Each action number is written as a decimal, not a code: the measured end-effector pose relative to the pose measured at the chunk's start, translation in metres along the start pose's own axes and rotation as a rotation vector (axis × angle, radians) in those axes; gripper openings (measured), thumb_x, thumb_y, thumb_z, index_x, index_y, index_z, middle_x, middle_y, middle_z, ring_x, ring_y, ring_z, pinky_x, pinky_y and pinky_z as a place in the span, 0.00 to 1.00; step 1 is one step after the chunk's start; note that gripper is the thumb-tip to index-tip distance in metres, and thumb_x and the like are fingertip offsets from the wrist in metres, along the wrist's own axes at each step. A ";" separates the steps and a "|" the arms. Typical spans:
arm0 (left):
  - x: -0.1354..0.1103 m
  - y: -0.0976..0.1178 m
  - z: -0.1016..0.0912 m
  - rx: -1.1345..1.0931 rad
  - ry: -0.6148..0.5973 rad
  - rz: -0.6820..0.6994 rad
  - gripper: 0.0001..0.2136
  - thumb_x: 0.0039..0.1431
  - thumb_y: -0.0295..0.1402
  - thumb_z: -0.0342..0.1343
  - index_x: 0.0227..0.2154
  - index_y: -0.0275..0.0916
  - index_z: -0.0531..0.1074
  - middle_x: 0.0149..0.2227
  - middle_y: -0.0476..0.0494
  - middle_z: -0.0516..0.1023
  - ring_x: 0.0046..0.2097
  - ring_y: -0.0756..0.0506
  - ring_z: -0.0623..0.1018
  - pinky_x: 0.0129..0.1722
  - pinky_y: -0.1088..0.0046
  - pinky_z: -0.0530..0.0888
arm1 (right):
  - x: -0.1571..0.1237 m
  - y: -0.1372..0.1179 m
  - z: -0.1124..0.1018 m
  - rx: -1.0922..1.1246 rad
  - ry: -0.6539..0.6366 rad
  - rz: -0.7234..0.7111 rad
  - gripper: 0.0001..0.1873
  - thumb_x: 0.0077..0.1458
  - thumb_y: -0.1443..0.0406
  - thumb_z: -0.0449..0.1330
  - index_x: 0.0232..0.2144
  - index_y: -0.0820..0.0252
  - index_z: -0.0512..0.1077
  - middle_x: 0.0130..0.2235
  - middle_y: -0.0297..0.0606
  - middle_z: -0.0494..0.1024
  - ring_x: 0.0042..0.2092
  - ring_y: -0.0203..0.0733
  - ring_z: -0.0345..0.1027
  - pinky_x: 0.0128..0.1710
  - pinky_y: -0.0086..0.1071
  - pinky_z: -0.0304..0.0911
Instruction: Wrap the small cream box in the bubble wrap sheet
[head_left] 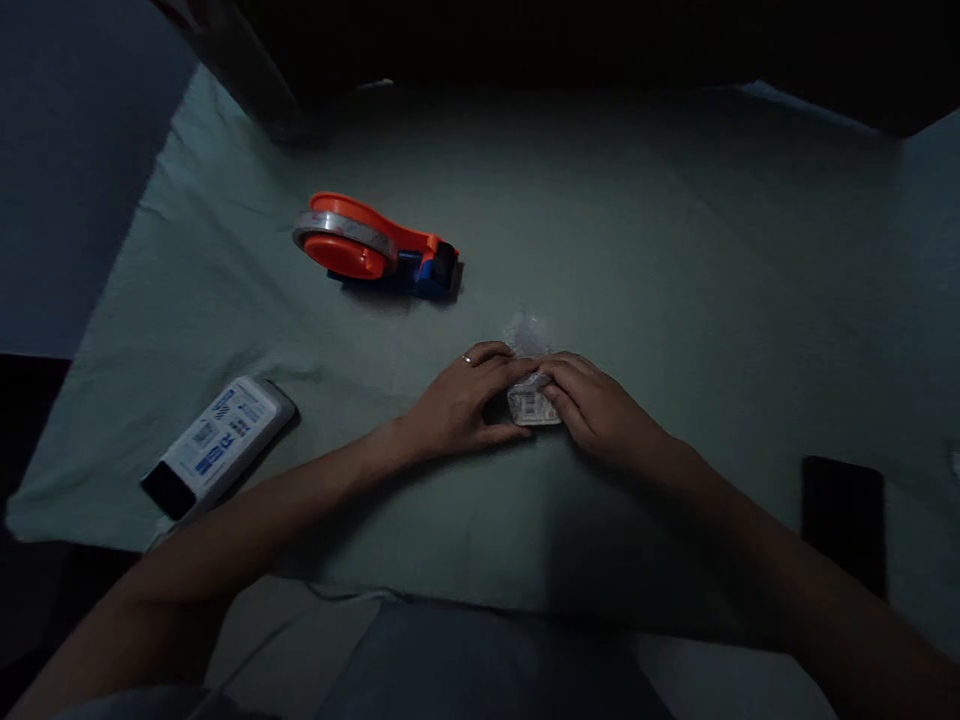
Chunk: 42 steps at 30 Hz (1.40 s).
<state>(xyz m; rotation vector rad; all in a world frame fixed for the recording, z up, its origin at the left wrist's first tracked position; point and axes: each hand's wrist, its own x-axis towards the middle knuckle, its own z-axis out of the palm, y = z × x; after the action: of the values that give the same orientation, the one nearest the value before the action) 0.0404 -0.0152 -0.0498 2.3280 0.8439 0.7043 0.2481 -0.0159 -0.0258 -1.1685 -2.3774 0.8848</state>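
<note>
Between my hands, on the cloth, is a small pale package [534,404] with dark print on its near face. Shiny clear plastic wrap [527,332] extends beyond it on the far side. My left hand [474,400] curves around the package's left side, thumb near its lower edge and fingers over the top; a ring shows on one finger. My right hand [592,405] presses its fingers and thumb on the package's top right. Fingers cover much of the package, and the dim light hides fine detail.
An orange and blue tape dispenser [349,255] with a roll of tape lies beyond my left hand. At the left is a white printed box-shaped item [221,440]. A black flat object [844,520] rests at the right. Green cloth [675,260] covers the table.
</note>
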 end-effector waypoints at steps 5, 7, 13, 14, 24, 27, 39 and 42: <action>0.003 -0.001 0.000 -0.004 0.090 -0.044 0.26 0.53 0.46 0.58 0.50 0.35 0.66 0.43 0.36 0.74 0.47 0.41 0.71 0.49 0.59 0.69 | 0.004 -0.001 0.004 0.045 0.103 0.066 0.14 0.63 0.65 0.45 0.44 0.61 0.68 0.41 0.46 0.74 0.45 0.46 0.67 0.47 0.43 0.65; 0.006 -0.004 -0.003 -0.027 0.100 -0.112 0.24 0.54 0.45 0.57 0.49 0.34 0.68 0.42 0.37 0.74 0.47 0.41 0.71 0.49 0.60 0.69 | 0.003 0.000 0.004 0.050 0.151 0.034 0.16 0.62 0.61 0.48 0.49 0.62 0.65 0.46 0.48 0.72 0.49 0.48 0.66 0.49 0.45 0.63; 0.017 -0.004 -0.007 -0.074 0.055 -0.363 0.22 0.59 0.44 0.52 0.50 0.33 0.68 0.43 0.38 0.72 0.48 0.43 0.70 0.50 0.63 0.69 | 0.002 0.005 0.006 -0.044 0.202 0.028 0.19 0.60 0.58 0.52 0.50 0.60 0.65 0.48 0.47 0.71 0.51 0.49 0.63 0.51 0.46 0.62; 0.018 -0.003 -0.006 -0.051 0.067 -0.379 0.22 0.60 0.43 0.51 0.52 0.33 0.66 0.44 0.37 0.71 0.48 0.43 0.70 0.51 0.62 0.68 | 0.004 0.007 0.006 -0.073 0.220 0.061 0.18 0.60 0.57 0.51 0.49 0.60 0.67 0.47 0.48 0.70 0.50 0.50 0.63 0.50 0.46 0.62; 0.014 -0.012 0.001 0.209 0.060 -0.036 0.27 0.58 0.38 0.55 0.58 0.35 0.56 0.56 0.32 0.63 0.58 0.40 0.63 0.57 0.61 0.65 | 0.018 0.023 0.001 -0.077 0.161 0.207 0.19 0.62 0.56 0.46 0.41 0.62 0.72 0.39 0.46 0.69 0.44 0.49 0.64 0.46 0.46 0.63; 0.021 -0.016 -0.003 0.226 0.051 -0.036 0.22 0.60 0.36 0.53 0.55 0.35 0.61 0.53 0.34 0.67 0.55 0.41 0.67 0.55 0.62 0.67 | 0.017 0.023 0.002 -0.071 0.264 0.194 0.20 0.61 0.57 0.48 0.48 0.64 0.67 0.42 0.48 0.70 0.46 0.49 0.65 0.47 0.46 0.63; 0.066 -0.042 -0.023 0.188 -0.052 -0.243 0.21 0.62 0.45 0.45 0.45 0.33 0.72 0.48 0.36 0.70 0.52 0.40 0.67 0.55 0.61 0.63 | 0.019 0.032 0.002 -0.321 0.352 -0.091 0.26 0.56 0.61 0.56 0.56 0.61 0.59 0.57 0.52 0.64 0.59 0.55 0.57 0.56 0.52 0.57; 0.073 -0.046 -0.022 0.161 -0.047 -0.301 0.23 0.64 0.46 0.40 0.44 0.33 0.72 0.48 0.37 0.70 0.53 0.40 0.66 0.56 0.61 0.62 | 0.032 0.036 -0.006 -0.299 0.311 -0.051 0.21 0.55 0.65 0.57 0.51 0.61 0.65 0.54 0.50 0.68 0.56 0.53 0.61 0.55 0.48 0.59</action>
<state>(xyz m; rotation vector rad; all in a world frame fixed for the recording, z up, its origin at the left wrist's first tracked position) 0.0564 0.0719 -0.0437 2.2751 1.2358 0.4654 0.2538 0.0286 -0.0440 -1.2424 -2.3159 0.3065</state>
